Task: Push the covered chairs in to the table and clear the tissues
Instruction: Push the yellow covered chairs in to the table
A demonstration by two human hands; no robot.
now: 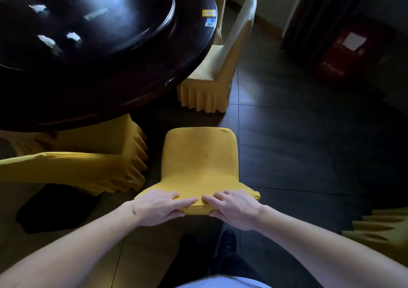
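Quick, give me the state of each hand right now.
Left hand: closed, gripping the top of the yellow covered chair's backrest.
Right hand: closed, gripping the same backrest top.

Viewpoint: one head-worn wide-angle camera, so no shared region.
Facing: forward and steeply down.
Nearness: close over the chair back [197, 201]; the round surface [123, 84] lies farther, upper left.

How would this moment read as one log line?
left hand + right hand: gripping chair back | chair: short of table | tissues: uncleared
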